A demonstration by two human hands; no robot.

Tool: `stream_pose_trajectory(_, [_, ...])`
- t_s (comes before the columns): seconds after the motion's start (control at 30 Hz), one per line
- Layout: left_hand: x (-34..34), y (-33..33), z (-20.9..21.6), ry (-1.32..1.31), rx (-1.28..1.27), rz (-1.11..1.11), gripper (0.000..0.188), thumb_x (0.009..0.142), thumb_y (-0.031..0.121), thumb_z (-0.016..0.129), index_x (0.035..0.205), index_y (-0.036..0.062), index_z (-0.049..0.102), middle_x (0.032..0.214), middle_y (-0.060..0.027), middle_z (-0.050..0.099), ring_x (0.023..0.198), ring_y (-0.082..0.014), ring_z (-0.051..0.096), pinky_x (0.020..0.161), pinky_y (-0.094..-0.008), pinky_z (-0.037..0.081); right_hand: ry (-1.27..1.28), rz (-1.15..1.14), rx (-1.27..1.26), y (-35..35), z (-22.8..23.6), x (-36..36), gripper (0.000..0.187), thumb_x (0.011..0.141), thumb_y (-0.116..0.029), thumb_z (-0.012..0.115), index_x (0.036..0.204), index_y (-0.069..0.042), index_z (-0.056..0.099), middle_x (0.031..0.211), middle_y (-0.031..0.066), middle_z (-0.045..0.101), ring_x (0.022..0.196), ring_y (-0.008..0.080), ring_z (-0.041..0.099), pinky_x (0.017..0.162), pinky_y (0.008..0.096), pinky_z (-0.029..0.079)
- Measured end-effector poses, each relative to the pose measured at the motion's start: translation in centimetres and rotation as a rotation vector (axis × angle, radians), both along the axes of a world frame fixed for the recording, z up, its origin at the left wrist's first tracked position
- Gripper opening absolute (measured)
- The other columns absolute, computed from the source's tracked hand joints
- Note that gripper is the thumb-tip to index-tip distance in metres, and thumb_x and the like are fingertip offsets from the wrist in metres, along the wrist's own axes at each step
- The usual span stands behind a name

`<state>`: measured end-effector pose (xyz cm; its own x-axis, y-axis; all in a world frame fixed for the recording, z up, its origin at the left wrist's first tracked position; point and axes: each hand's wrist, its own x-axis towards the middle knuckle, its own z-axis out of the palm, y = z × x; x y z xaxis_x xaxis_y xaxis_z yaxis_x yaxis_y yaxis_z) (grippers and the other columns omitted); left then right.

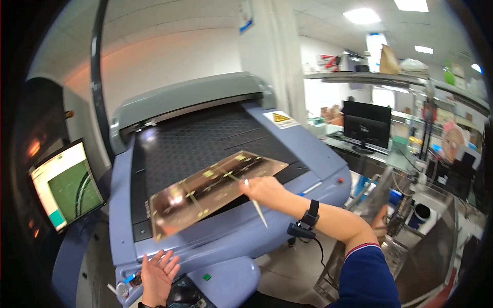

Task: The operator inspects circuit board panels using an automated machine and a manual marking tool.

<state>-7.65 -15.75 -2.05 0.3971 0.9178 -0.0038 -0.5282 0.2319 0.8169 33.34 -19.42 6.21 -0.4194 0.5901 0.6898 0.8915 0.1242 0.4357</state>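
- Right hand (262, 189): fingers closed together on a white pointed stick (260, 214); its tapered end sticks out below the fingers, toward the person.
- Left hand (160, 272): palm up, fingers stretched out and slightly apart, nothing in the grip.
- Brown shiny sheet (221, 188) with pale yellowish patches: runs left from the right fingertips, beyond and above the left fingers; its near left corner is the part closest to the left hand. Right fingers are at its near edge; can't tell if they touch it.
- Sheet is over the near end of the machine's black bed (187, 138); can't tell if it lies flat.
- Blue-grey machine (321, 154): under and around the sheet, beyond both hands' fingers.
- Warning sticker (282, 119): beyond the right fingers, slightly right.
- Red button (340, 180): right of the right fingers.
- Black wristband (310, 213): behind the right fingers, on the wrist, small box with cable just beside it.
- Green square (207, 277): right of the left fingers, on a blue ledge.
- Lit screen (69, 191): left of the left fingers, farther off.
- Black monitor (366, 124): well right of the right fingers, on a bench.
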Motion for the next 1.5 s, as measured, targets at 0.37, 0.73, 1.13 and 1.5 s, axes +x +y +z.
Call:
stream_pose_trajectory(0.37, [3.3, 0.4, -1.5, 0.133, 0.024, 0.022, 0.037, 0.093, 0.031, 0.059, 0.117, 0.0023, 0.056, 0.108, -0.0110, 0.065, 0.094, -0.0241, 0.066, 0.081, -0.0349, 0.055, -0.016, -0.046, -0.203, -14.3, -5.6, -1.4, 0.025, 0.080, -0.017, 0.062, 0.100, -0.003, 0.056, 0.082, 0.0073, 0.063, 0.077, 0.0200, 0.064, 0.060, 0.0315, 0.054])
stream_pose_trajectory(0.73, [5.5, -9.0, 2.7, 0.196, 0.488, -0.051, 0.033, 0.090, 0.021, 0.065, 0.114, 0.0002, 0.057, 0.101, -0.0051, 0.063, 0.089, -0.0141, 0.061, 0.080, -0.0299, 0.049, 0.788, 0.121, -0.055, -25.0, 5.3, -0.1, 0.066, 0.077, -0.007, 0.077, 0.135, -0.009, 0.045, 0.148, 0.0130, 0.040, 0.069, 0.0115, 0.064, 0.066, 0.0255, 0.052])
stream_pose_trajectory(1.13, [19.3, -17.1, -0.1, 0.387, 0.968, -0.462, 0.022, 0.087, 0.018, 0.069, 0.082, -0.0037, 0.065, 0.061, -0.0089, 0.057, 0.054, -0.0141, 0.056, 0.051, -0.0297, 0.041, 1.356, -0.202, -0.280, -35.3, 5.7, 6.0, 0.019, 0.085, -0.010, 0.072, 0.093, 0.004, 0.061, 0.083, 0.0100, 0.070, 0.064, 0.0104, 0.066, 0.056, 0.0233, 0.054])
stream_pose_trajectory(1.5, [20.6, -14.3, -2.5, 0.518, 0.891, -0.604, 0.052, 0.090, 0.007, 0.059, 0.139, 0.0032, 0.041, 0.135, -0.0141, 0.052, 0.119, -0.0230, 0.056, 0.097, -0.0349, 0.046, 0.826, -0.506, -0.625, -41.9, -9.6, 18.0, 0.030, 0.072, -0.026, 0.082, 0.073, -0.004, 0.061, 0.072, 0.0079, 0.066, 0.068, 0.0238, 0.066, 0.061, 0.0337, 0.049])
